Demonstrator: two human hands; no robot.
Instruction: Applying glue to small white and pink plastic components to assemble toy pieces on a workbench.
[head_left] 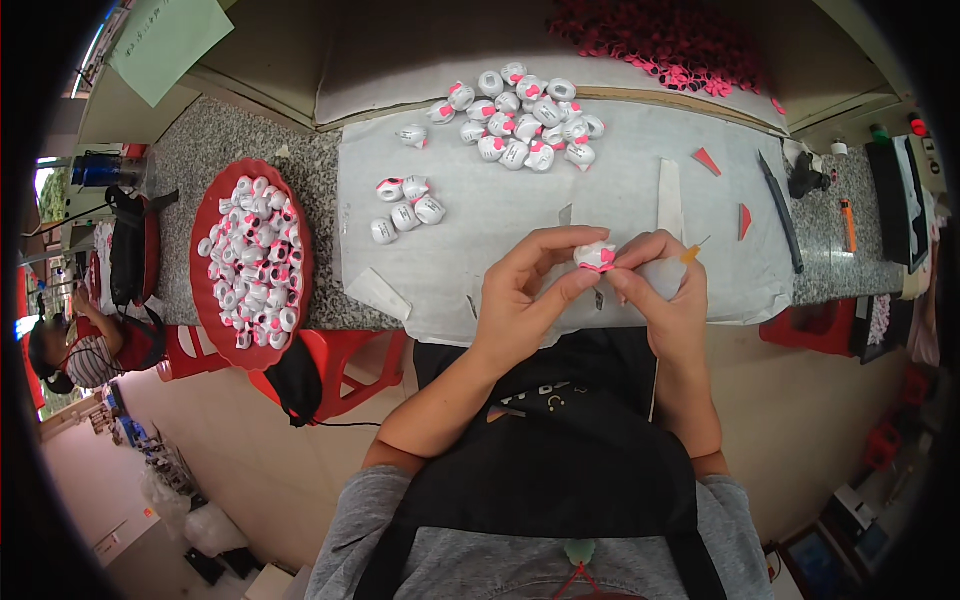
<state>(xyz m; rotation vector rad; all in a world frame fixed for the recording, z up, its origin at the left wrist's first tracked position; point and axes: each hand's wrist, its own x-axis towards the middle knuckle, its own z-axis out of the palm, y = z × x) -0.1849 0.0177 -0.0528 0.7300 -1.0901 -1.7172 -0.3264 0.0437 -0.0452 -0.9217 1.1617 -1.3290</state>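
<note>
Holding a small white piece with pink trim between the left hand and the right hand, raised over the near part of a pale sheet. Gripping the white piece from its left with the thumb and fingers of the left hand; pinching the trimmed side with the thumb and fingertips of the right. Showing at the right hand too a yellow-based needle, perhaps tucked in the grip; cannot tell for sure.

Probably busy seating or pressing the pink trim onto the white piece. Likely calling next for a steady left hold, light pressure from the right thumb, then a look at the alignment before any release.

Farther out on the sheet, to the left, a small group of white pieces; beyond, a larger loose cluster; to the right, a dark slender tool. At far right, behind the sheet, a heap of pink bits. Leftward on the speckled tabletop, a red dish, full of similar pieces.
</note>
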